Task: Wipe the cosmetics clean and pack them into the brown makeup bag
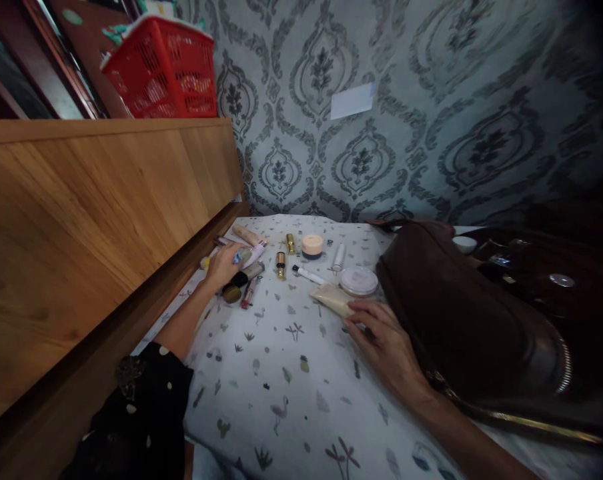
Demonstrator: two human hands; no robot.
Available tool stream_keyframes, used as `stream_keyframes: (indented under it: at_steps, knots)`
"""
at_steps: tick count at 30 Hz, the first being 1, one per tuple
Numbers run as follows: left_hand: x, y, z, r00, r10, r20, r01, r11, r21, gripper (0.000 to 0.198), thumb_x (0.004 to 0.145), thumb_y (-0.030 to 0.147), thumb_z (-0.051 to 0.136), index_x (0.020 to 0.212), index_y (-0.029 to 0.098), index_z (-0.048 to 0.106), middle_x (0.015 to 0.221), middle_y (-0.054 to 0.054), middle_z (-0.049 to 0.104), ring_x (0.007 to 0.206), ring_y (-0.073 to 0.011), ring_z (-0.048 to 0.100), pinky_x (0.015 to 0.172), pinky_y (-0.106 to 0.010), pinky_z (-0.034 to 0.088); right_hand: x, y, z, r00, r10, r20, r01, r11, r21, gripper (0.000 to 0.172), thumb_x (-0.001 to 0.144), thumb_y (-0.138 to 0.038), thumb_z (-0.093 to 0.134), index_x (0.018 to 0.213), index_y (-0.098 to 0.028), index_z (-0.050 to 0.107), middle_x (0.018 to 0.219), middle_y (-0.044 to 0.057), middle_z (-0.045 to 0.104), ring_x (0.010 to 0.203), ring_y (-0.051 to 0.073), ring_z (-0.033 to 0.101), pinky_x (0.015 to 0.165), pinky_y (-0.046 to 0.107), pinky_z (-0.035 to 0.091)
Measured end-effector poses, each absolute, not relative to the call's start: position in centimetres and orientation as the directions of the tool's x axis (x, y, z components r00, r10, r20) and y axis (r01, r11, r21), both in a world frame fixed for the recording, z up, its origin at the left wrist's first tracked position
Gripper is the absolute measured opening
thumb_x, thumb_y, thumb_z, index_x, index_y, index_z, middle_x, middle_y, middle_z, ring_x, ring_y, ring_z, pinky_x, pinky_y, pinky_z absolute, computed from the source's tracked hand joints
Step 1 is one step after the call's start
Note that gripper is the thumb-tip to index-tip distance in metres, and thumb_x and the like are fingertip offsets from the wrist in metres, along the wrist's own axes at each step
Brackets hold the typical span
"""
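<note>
My right hand [386, 340] pinches the end of a cream-coloured squeeze tube [331, 299], which lies on the patterned cloth. Just beyond it are a round white compact [359, 281] and a thin white tube with a black tip [309, 274]. At the left of the cloth, my left hand [223, 265] has its fingers closed on a pale tube [254, 253] with a bluish print. Around that hand lie a beige tube [248, 235], a dark bottle [249, 274], a round dark gold-toned item [231, 293] and a small pink-red tube [249, 295]. My left fingertips are partly hidden.
Two gold lipstick-like tubes [280, 265], a beige jar with a dark base [312, 247] and a small white tube [339, 257] stand or lie mid-cloth. A brown leather bag [461, 320] borders the right. A wooden cabinet [111, 200] bounds the left, topped by a red basket [166, 70].
</note>
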State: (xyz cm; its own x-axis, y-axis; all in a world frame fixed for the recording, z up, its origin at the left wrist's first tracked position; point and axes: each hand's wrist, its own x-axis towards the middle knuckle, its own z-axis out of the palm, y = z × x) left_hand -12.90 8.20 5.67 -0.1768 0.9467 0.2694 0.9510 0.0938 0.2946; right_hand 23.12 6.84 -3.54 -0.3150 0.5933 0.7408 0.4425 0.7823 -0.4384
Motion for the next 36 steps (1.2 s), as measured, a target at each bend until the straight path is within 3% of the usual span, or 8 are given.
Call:
stream_keyframes:
  at_steps: [7,14,20,25,30,36]
  knots:
    - [-10.5,8.2,4.4,-0.007,0.939,0.343,0.944,-0.107,0.313,0.043,0.086,0.021,0.063,0.129,0.022,0.061,0.135,-0.005,0.063,0.126,-0.0248,0.055,0.108,-0.035,0.043,23.0,6.7,-3.4,-0.308,0.582,0.753,0.441,0.788,-0.43,0.02,0.094,-0.031,0.055,0.078,-0.023,0.065,0.099,0.009,0.068,0.095,0.026,0.064,0.081,0.044,0.056]
    - [-10.1,9.2,4.7,-0.064,0.948,0.31,0.939,-0.048,0.341,0.035,0.099,0.03,0.043,0.128,0.02,0.06,0.121,-0.005,0.07,0.108,-0.0194,0.065,0.093,-0.028,0.05,23.1,6.6,-3.3,-0.315,0.593,0.741,0.443,0.782,-0.438,0.019,0.094,-0.029,0.057,0.078,-0.022,0.065,0.101,0.009,0.067,0.097,0.026,0.063,0.083,0.045,0.056]
    - [-10.0,8.7,3.9,-0.115,0.977,0.178,0.975,0.078,0.206,0.029,0.091,0.025,0.055,0.117,0.024,0.066,0.118,-0.008,0.07,0.116,-0.0275,0.06,0.095,-0.036,0.047,23.1,6.5,-3.1,-0.306,0.602,0.738,0.425,0.78,-0.46,0.017,0.093,-0.028,0.056,0.079,-0.023,0.065,0.1,0.009,0.068,0.096,0.027,0.063,0.084,0.046,0.055]
    - [-8.8,8.8,3.9,-0.027,0.991,0.129,0.988,0.006,0.157,0.038,0.082,0.01,0.057,0.115,0.025,0.066,0.127,-0.008,0.065,0.125,-0.0267,0.054,0.101,-0.035,0.044,23.1,6.6,-3.2,-0.31,0.602,0.736,0.438,0.777,-0.452,0.017,0.093,-0.027,0.056,0.079,-0.022,0.066,0.1,0.009,0.068,0.096,0.026,0.063,0.084,0.046,0.055]
    - [-7.3,9.0,4.7,0.032,0.991,0.129,0.972,-0.061,0.226,0.036,0.079,0.01,0.054,0.11,0.022,0.067,0.109,-0.007,0.07,0.11,-0.0257,0.062,0.095,-0.035,0.047,23.1,6.5,-3.1,-0.326,0.587,0.741,0.436,0.789,-0.433,0.017,0.093,-0.026,0.057,0.079,-0.022,0.066,0.099,0.009,0.068,0.096,0.026,0.062,0.084,0.045,0.055]
    - [-5.7,7.5,5.0,0.172,0.984,0.045,0.884,-0.174,0.434,0.026,0.077,0.014,0.052,0.094,0.02,0.071,0.084,0.0,0.072,0.08,-0.0187,0.067,0.075,-0.027,0.052,23.0,6.1,-2.7,-0.356,0.569,0.741,0.427,0.805,-0.412,0.018,0.094,-0.025,0.055,0.079,-0.022,0.065,0.1,0.01,0.069,0.1,0.026,0.063,0.087,0.047,0.055]
